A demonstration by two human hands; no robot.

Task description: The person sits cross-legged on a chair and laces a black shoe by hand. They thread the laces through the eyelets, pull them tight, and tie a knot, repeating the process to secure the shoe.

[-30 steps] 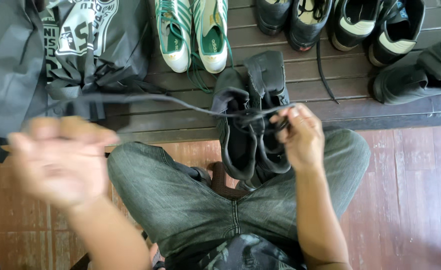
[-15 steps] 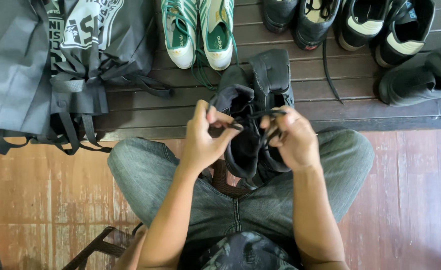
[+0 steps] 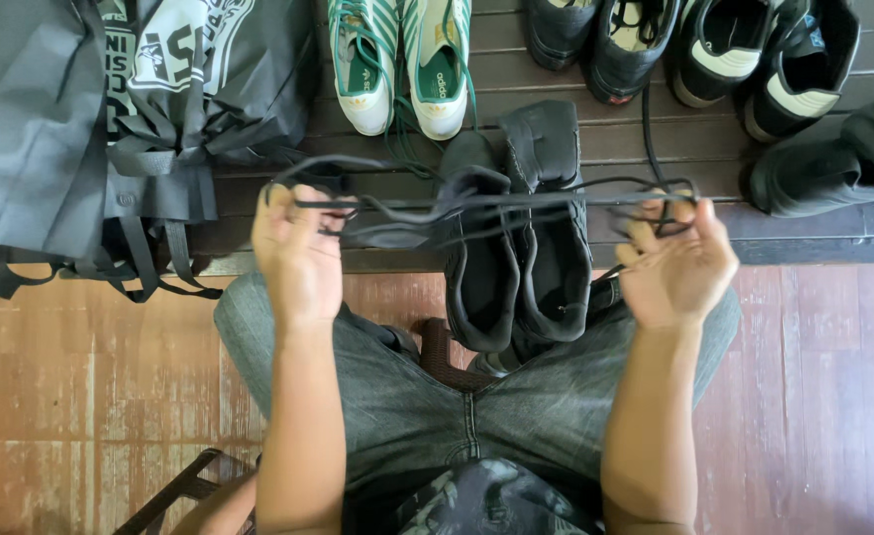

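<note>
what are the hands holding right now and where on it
Both hands hold a black shoelace stretched between them: the left hand grips one end, the right hand the other.

Seen from above, a seated person; both forearms bare, no sleeves in view, no watch, rings or bands on the wrists or fingers; left hand (image 3: 301, 260) and right hand (image 3: 676, 269) bare, without gloves; legs in grey jeans (image 3: 427, 406) of faded, streaked denim, with a stitched centre seam and fly; at the bottom edge, part of a dark shirt (image 3: 491, 500) with a pale grey mottled print.
</note>
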